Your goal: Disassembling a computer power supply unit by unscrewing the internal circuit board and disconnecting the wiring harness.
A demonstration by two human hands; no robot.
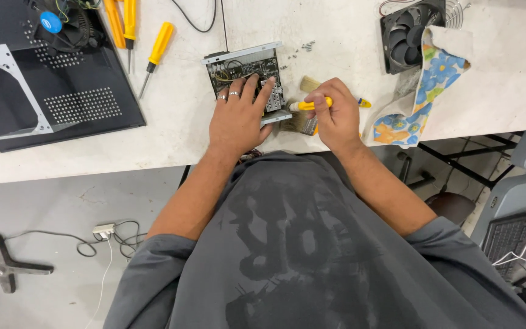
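Note:
An open metal power supply unit (243, 65) with its circuit board showing lies on the white table (336, 36). My left hand (237, 116), with rings on two fingers, lies flat on it and steadies it. My right hand (334, 113) grips a yellow-handled screwdriver (312, 105) held sideways, its tip pointing at the unit's right edge. A paintbrush (307, 83) with a wooden handle lies under and behind my right hand.
A black computer case (62, 91) lies at the left, with a cooler fan (62, 24) in it. Yellow screwdrivers (153, 52) lie beside it. A black case fan (406, 36) and a flowered cloth (433, 79) sit at the right. Small screws (307, 45) lie behind the unit.

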